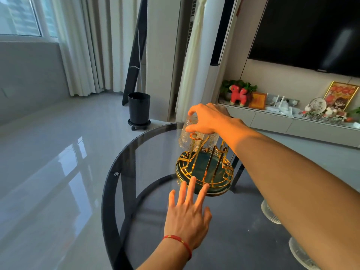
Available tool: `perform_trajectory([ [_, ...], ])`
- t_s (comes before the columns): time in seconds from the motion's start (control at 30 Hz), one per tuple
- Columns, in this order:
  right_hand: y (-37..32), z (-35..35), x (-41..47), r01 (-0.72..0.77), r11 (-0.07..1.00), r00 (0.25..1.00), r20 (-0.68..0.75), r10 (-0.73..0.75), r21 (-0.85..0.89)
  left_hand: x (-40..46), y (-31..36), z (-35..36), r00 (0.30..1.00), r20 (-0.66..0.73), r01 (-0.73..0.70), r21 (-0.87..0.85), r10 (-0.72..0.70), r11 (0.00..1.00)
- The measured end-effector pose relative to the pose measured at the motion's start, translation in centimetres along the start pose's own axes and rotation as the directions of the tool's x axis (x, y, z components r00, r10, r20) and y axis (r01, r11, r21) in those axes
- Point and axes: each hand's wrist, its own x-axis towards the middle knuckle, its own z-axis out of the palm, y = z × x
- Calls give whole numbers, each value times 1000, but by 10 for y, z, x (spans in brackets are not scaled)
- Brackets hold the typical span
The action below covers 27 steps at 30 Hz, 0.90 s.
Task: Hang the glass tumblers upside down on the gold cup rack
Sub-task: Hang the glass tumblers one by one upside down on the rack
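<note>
The gold cup rack (204,172) with its dark green round base stands on the round glass table (136,172). My right hand (208,118) grips the bottom of an upside-down ribbed glass tumbler (191,140), which sits over a gold prong at the rack's far left. My left hand (188,213) hovers with fingers spread, its fingertips touching or just over the near rim of the rack's base. Two more glass tumblers (269,212) (301,254) stand on the table at the right, partly hidden under my right forearm.
The table's black rim curves along the left, with shiny grey floor beyond it. A black bin (139,109) on wheels stands on the floor behind. A low TV cabinet with ornaments runs along the back right wall.
</note>
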Motion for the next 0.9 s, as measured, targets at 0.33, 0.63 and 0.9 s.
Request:
perform_trajectory([
  [0.33, 2, 5, -13, 61, 994, 994, -81, -69, -93, 1, 1, -6, 999, 49, 19, 30, -21, 999],
  [0.63, 6, 55, -189, 40, 952, 807, -571, 148, 303, 2, 42, -36, 997, -57, 55, -87, -60, 995],
  [0.9, 55, 65, -313, -353, 847, 780, -374, 501, 397, -19, 115, -54, 980, -128, -195, -435, 154, 879],
])
